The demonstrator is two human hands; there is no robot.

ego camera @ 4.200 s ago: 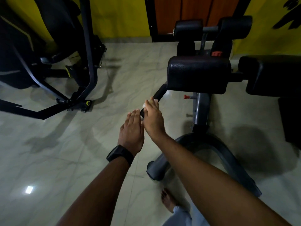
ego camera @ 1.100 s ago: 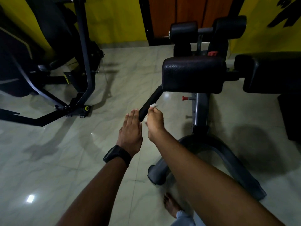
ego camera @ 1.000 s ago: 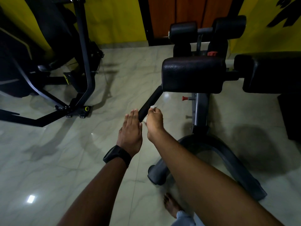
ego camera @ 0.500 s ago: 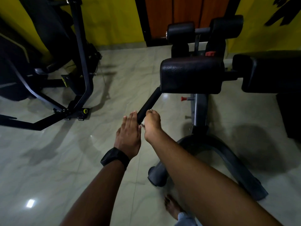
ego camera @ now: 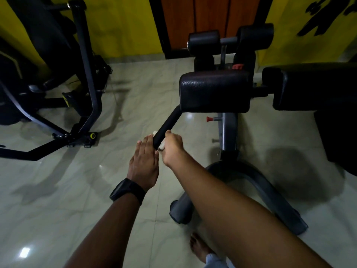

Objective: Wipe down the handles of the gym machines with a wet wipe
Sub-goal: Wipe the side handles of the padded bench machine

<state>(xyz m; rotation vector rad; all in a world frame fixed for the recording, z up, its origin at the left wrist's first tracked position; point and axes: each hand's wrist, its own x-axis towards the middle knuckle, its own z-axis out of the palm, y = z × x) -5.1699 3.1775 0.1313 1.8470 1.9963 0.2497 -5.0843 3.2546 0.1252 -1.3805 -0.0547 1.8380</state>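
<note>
Your right hand (ego camera: 172, 149), curled round the wet wipe (ego camera: 161, 146) on the black foam handle (ego camera: 167, 123), has slid from mid-grip down to the free end. This handle's pass looks nearly finished. Your left hand (ego camera: 144, 163) lies flat with fingers straight, at the right hand's 9 o'clock. The floor is glossy marble tile (ego camera: 58, 190). A second machine frame (ego camera: 86, 74) stands at 10 o'clock against the yellow wall (ego camera: 125, 26).

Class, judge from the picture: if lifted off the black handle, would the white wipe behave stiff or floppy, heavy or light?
Probably floppy: the wipe is crumpled round the handle, gripped by the right hand. Likely light: only small scraps peek out beside it.
</note>
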